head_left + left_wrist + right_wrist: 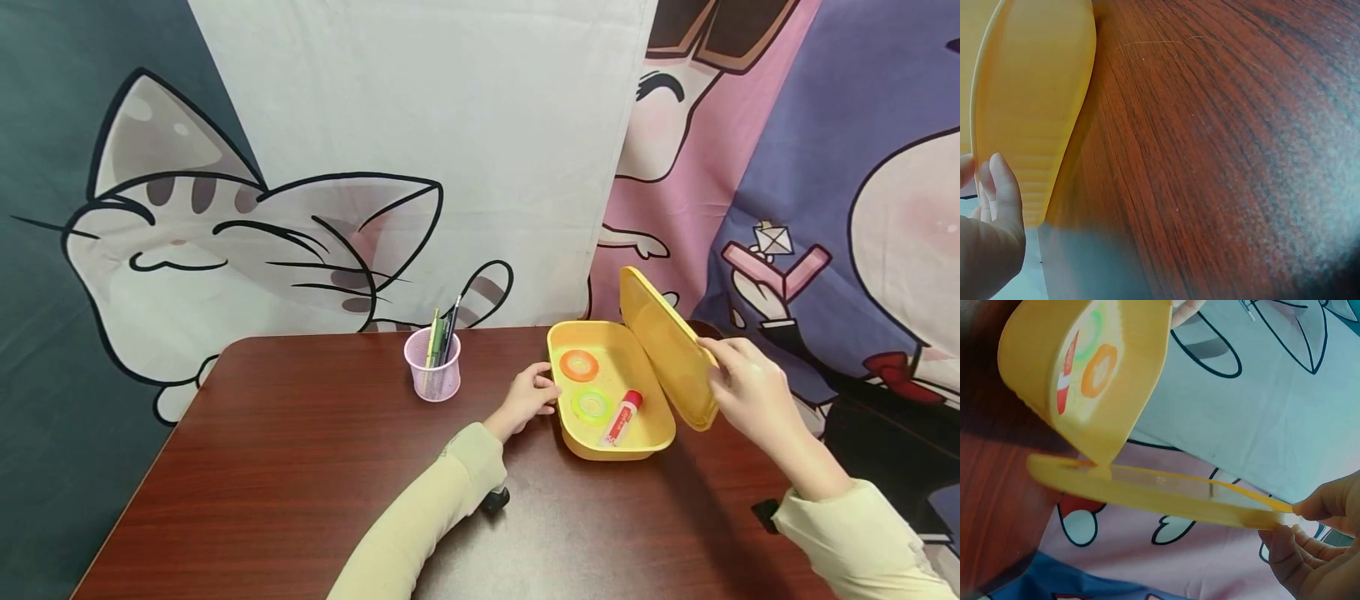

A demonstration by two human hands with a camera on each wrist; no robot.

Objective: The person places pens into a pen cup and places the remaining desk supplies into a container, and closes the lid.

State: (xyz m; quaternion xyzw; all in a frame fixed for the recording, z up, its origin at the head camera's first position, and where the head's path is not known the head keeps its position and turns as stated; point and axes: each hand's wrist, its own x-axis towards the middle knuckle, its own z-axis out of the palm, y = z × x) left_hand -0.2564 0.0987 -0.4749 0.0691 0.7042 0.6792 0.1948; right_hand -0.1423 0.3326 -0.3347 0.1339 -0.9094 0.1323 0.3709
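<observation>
A yellow plastic box [647, 440] stands on the table with its hinged lid [663, 350] raised on the right side. My right hand [753, 392] pinches the lid's free edge between thumb and fingers, seen closely in the right wrist view. At the box's left wall, my left hand [527, 398] grips the rim, fingers outside and thumb at the edge. Inside the box lie an orange tape roll [579, 365], a yellow-green tape roll [592, 406] and a glue stick [622, 419] with a red cap. The left thumb is partly cut off in the left wrist view.
A pink mesh pen cup [437, 379] holding several pens [442, 337] stands left of the box. The brown wooden table [300, 450] ends at a cartoon-printed cloth [450, 108] behind it. Dark wrist straps show near both sleeves.
</observation>
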